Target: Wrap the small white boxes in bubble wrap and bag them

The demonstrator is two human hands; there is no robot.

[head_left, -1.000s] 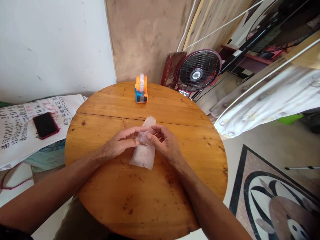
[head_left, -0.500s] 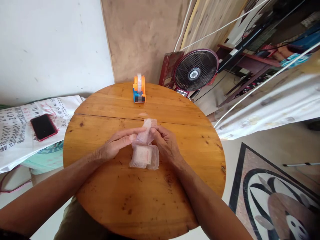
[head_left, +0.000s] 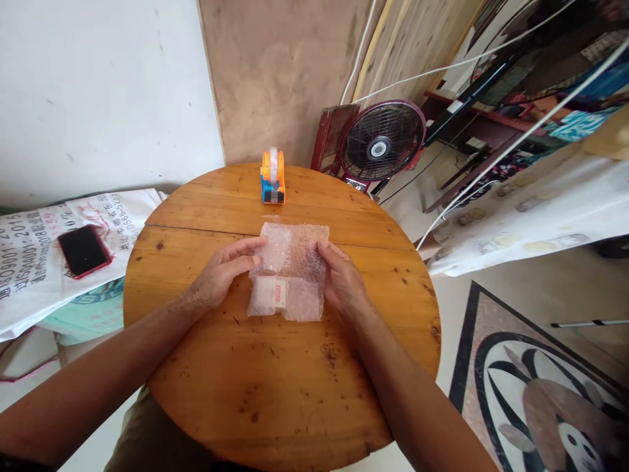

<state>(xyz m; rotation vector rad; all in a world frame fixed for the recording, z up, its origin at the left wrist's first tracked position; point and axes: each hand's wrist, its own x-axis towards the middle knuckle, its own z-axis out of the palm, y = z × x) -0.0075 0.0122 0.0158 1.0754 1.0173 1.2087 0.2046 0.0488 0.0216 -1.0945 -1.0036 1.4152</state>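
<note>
A sheet of clear bubble wrap point(head_left: 295, 262) lies spread on the round wooden table point(head_left: 275, 380), with a small pale flat item point(head_left: 272, 295) showing through its near left part. My left hand point(head_left: 221, 275) pinches the sheet's left edge between thumb and fingers. On the other side, my right hand point(head_left: 344, 282) holds the right edge. An orange and blue tape dispenser point(head_left: 272, 176) stands at the table's far edge, well beyond both hands.
A dark phone in a red case point(head_left: 82, 250) lies on a printed white sack point(head_left: 44, 262) left of the table. A floor fan point(head_left: 381, 141) stands behind the table at the right. White cloth point(head_left: 540, 210) hangs at the right over a patterned floor.
The bubble wrap was bunched and folded between my hands; both hands have moved apart and it now lies spread open, showing the small item inside.
</note>
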